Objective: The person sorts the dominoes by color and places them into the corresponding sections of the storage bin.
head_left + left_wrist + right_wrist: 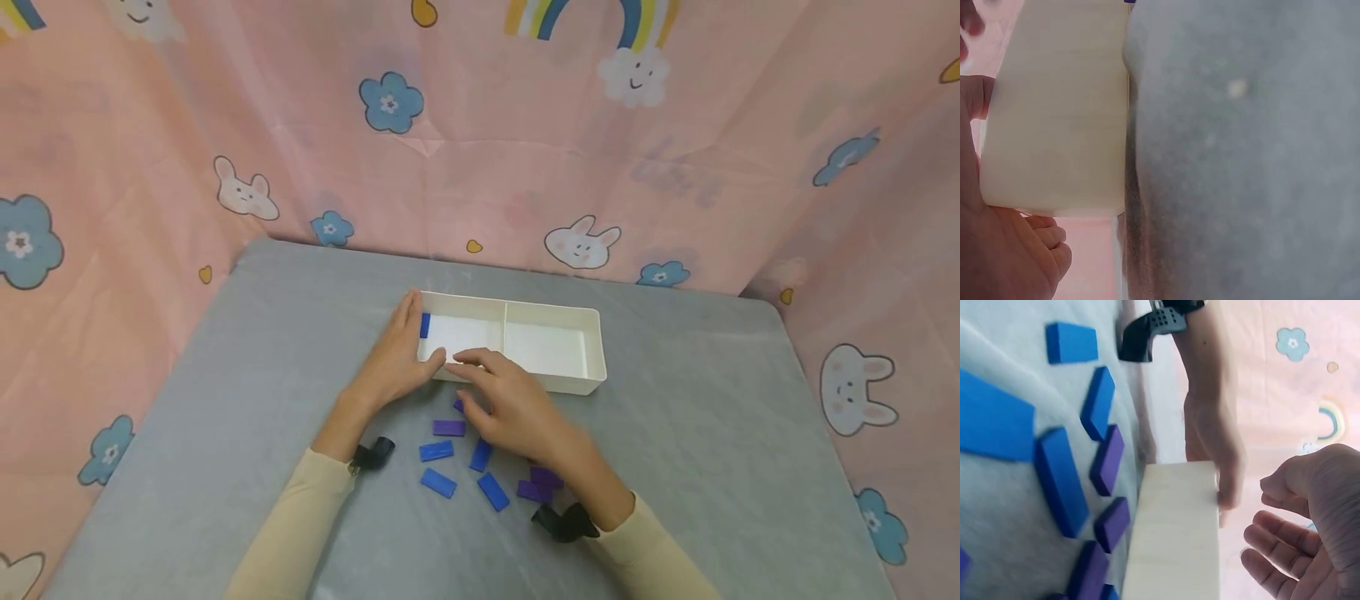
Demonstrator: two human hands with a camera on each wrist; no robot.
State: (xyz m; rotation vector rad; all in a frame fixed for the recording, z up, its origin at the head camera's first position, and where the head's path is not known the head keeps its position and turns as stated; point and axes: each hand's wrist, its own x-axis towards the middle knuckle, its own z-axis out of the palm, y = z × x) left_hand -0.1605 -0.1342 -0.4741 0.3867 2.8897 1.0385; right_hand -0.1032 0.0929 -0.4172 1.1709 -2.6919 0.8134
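Observation:
A white two-compartment box [573, 384] stands on the grey-covered table, one blue block [425, 326] inside at its left end. My left hand [392, 354] grips that end of the box, thumb at the front rim and fingers along the end wall. Above the front wall of the left compartment hovers my right hand [517, 412], fingers loosely bent and apart. Nothing shows between the fingers in the right wrist view. In front of the box lie several loose blue blocks [437, 451] and purple blocks [448, 428], some partly hidden under the right hand and forearm.
The grey table cover [712, 433] extends on both sides of the box. A pink patterned curtain [480, 167] encloses the table at the back and sides. Black wrist cameras [566, 523] sit on both wrists, the right one close to the purple blocks.

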